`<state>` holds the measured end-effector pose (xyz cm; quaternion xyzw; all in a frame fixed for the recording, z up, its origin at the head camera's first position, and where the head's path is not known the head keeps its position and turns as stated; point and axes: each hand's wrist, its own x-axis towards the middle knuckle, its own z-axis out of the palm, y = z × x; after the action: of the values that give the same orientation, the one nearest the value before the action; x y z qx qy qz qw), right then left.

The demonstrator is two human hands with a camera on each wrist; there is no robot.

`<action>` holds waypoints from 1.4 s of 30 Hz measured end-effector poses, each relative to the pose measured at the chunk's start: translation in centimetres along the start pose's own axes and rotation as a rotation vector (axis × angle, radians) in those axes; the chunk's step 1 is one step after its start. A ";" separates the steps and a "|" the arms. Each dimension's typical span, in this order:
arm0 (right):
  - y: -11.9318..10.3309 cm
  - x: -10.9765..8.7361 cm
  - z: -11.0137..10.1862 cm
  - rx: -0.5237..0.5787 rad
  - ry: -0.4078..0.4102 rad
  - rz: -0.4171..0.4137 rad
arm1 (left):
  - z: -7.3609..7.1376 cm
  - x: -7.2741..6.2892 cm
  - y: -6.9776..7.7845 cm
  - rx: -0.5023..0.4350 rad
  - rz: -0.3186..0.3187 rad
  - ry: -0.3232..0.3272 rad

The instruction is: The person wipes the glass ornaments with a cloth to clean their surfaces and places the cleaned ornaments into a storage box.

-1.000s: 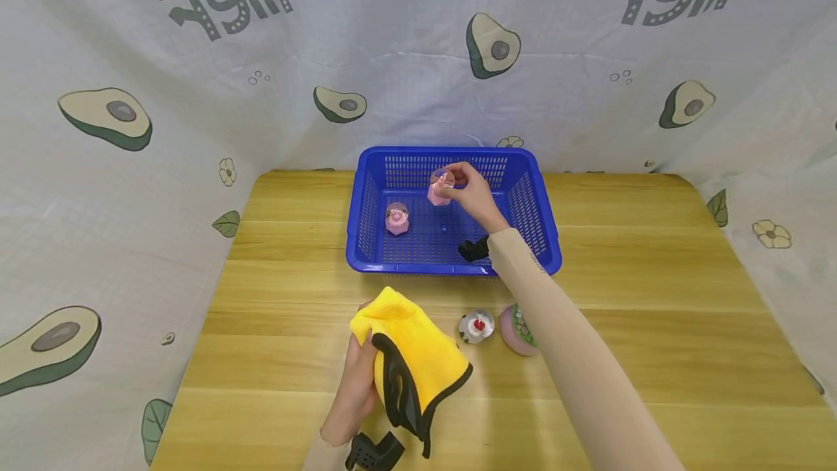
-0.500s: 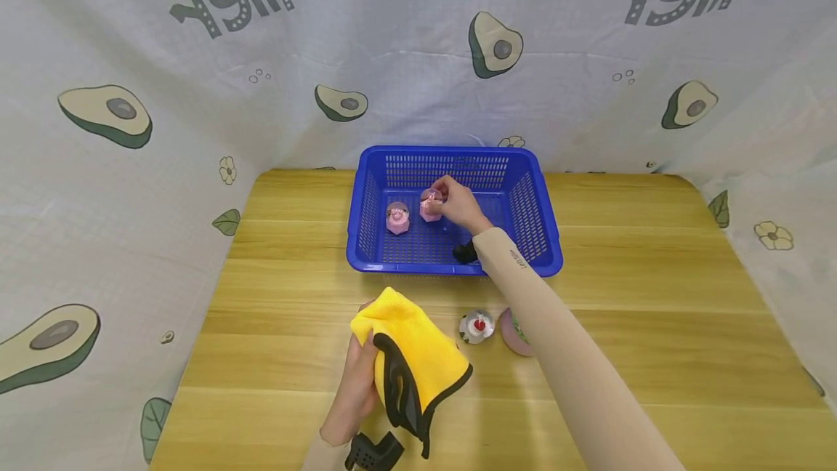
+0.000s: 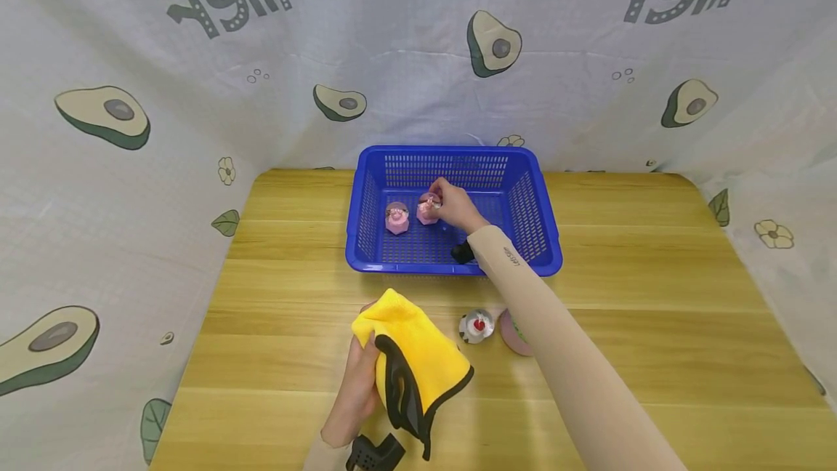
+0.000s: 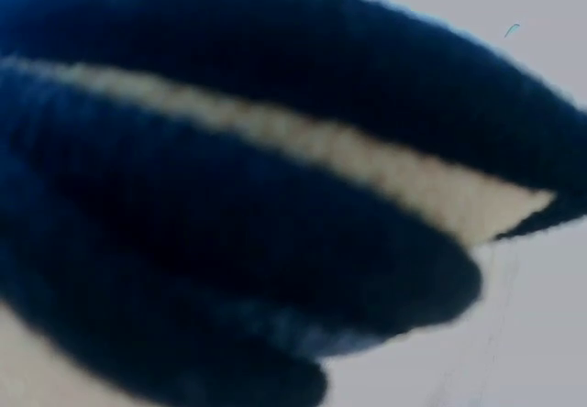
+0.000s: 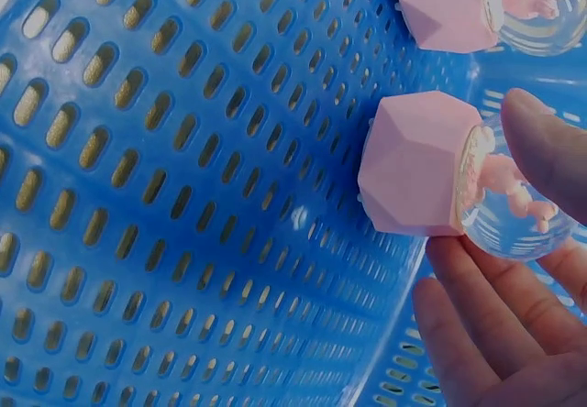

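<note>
In the head view, my left hand (image 3: pixel 356 384) grips a bunched yellow cloth (image 3: pixel 421 351) with black edging above the front of the table. Its dark folds (image 4: pixel 229 214) fill the left wrist view, blurred. Inside the blue basket, my right hand (image 3: pixel 456 208) holds a small snow globe (image 3: pixel 427 216) with a pink faceted base and a clear dome. The right wrist view has the thumb over the dome and the fingers under it, with the base (image 5: pixel 413 164) against the basket's floor. A similar pink snow globe (image 3: pixel 397 219) stands to its left.
The blue plastic basket (image 3: pixel 451 270) stands at the back of the wooden table (image 3: pixel 281 296). In front of it are a clear globe with a red piece inside (image 3: pixel 476 326) and a pink round item (image 3: pixel 513 334), partly under the right sleeve. Printed fabric hangs behind.
My right hand has lowered the snow globe and brought it left, down to the basket's floor near the other one. The left hand and cloth have barely moved.
</note>
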<state>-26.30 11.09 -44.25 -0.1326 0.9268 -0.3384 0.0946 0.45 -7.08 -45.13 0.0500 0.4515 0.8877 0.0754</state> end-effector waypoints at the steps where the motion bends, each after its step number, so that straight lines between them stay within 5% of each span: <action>1: 0.0 0.0 0.0 0.002 -0.003 0.001 | 0.0 0.0 0.0 0.001 -0.003 0.003; 12: -0.1 -0.2 -1.0 0.053 -0.066 0.047 | 0.0 -0.1 -0.2 -0.002 0.008 -0.005; 17: -1.5 -0.8 -3.9 0.198 -0.044 0.087 | 0.0 -0.2 -0.1 0.019 -0.017 0.027; 22: -3.9 -2.2 -7.5 0.433 0.086 0.011 | 0.0 0.0 0.0 0.028 -0.031 0.056; 31: -7.7 -8.6 -11.0 0.816 0.379 -0.307 | -0.1 0.2 0.5 0.003 -0.006 0.058; 36: -9.0 -13.7 -10.4 0.894 0.476 -0.464 | -0.2 0.3 0.7 -0.019 0.025 0.016; 42: -8.9 -19.6 -8.2 0.969 0.510 -0.532 | -0.2 0.3 0.6 0.001 0.016 0.027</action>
<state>-8.25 15.53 -30.63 -0.2161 0.5959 -0.7548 -0.1688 0.08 -7.56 -44.76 0.0415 0.4525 0.8886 0.0620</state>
